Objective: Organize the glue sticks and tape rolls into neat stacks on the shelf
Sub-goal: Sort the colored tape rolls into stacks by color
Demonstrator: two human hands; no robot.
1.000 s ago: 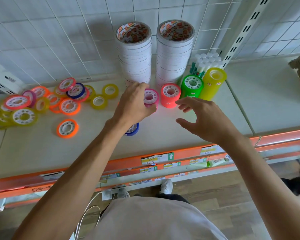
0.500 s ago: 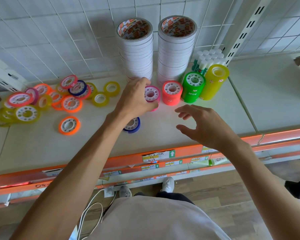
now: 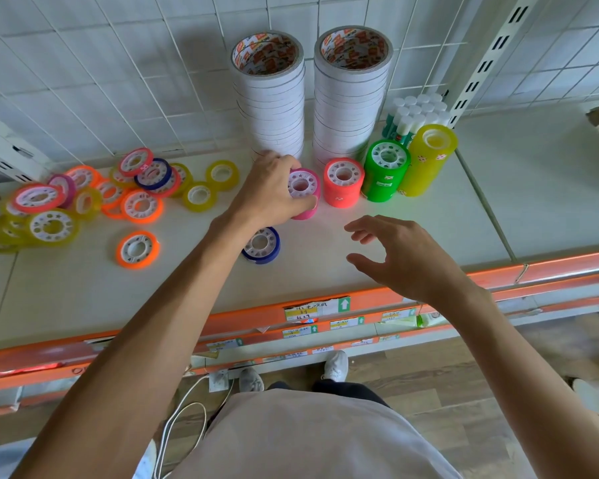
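My left hand point(image 3: 272, 190) grips a short stack of pink tape rolls point(image 3: 305, 191) standing on the white shelf point(image 3: 325, 257). To its right stand a red stack point(image 3: 343, 183), a taller green stack point(image 3: 386, 171) and a yellow stack point(image 3: 427, 160). A single blue roll point(image 3: 261, 245) lies flat just under my left wrist. My right hand point(image 3: 400, 255) hovers open above the shelf's front, holding nothing. Loose coloured rolls lie in a heap point(image 3: 83, 198) at the left, with one orange roll point(image 3: 137, 249) apart. Glue sticks point(image 3: 417, 114) with white caps stand behind the green stack.
Two tall stacks of white double-sided tape point(image 3: 270, 98) point(image 3: 351, 95) stand against the wire grid back wall. An orange rail with price labels point(image 3: 312, 311) edges the shelf front. A slotted upright point(image 3: 491, 57) rises at the right, with another shelf panel beyond it.
My right hand has drawn back from the stacks toward the shelf front. My left hand stays on the pink stack. The camera has shifted slightly.
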